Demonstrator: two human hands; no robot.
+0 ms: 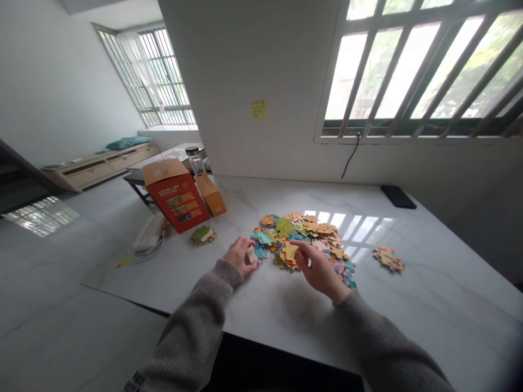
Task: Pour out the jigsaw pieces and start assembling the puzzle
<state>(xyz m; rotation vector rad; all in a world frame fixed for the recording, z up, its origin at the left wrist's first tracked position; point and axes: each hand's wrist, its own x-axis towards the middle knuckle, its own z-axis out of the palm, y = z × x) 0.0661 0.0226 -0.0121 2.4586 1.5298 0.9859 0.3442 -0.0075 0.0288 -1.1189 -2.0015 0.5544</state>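
A big heap of colourful puzzle pieces (310, 234) lies in the middle of the white marble table (429, 305). My left hand (241, 256) is curled at the heap's left edge and pinches a pale puzzle piece (251, 255). Just right of it, my right hand (318, 269) rests on the heap's near edge, fingers bent over the pieces; whether it grips one I cannot make out. Both arms wear grey knit sleeves.
An orange puzzle box (176, 195) with its inner tray (210, 193) stands at the table's left. A small pile of pieces (203, 234) lies near it, another pile (389, 257) at the right. White cable bundle (149, 235), glass jar (196, 159), black phone (398, 197).
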